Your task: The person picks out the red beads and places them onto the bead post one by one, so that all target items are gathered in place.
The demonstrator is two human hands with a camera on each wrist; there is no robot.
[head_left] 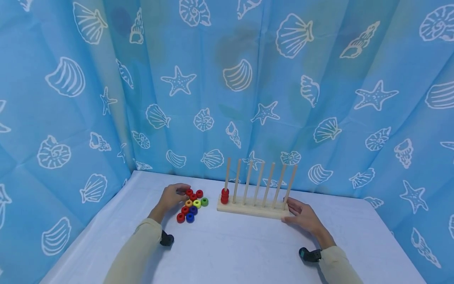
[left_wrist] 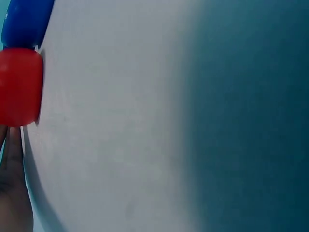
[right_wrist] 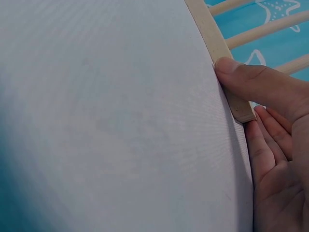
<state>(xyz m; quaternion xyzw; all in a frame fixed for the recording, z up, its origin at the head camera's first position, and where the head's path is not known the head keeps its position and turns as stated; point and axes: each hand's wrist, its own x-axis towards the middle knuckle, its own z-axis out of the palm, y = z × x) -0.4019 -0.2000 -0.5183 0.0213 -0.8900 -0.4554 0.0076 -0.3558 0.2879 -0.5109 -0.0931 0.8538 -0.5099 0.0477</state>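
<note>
My left hand (head_left: 172, 196) is at the far left of a cluster of coloured beads, its finger and thumb about a red bead (head_left: 189, 192) at the cluster's back. In the left wrist view, fingers (left_wrist: 13, 154) show behind a near red bead (left_wrist: 20, 87); their tips are hidden. My right hand (head_left: 302, 215) grips the right end of a wooden peg rack (head_left: 252, 210), thumb (right_wrist: 236, 72) on the base and other fingers behind its end. Several upright pegs stand on it; the leftmost carries a stack of red beads (head_left: 225, 196).
The cluster also has an orange bead (head_left: 189, 203), a yellow bead (head_left: 196, 204), a green bead (head_left: 204, 202), blue beads (head_left: 190, 217) and more red ones. A white-covered table (head_left: 241, 252) lies beneath. Behind hangs a blue shell-print curtain (head_left: 213, 98).
</note>
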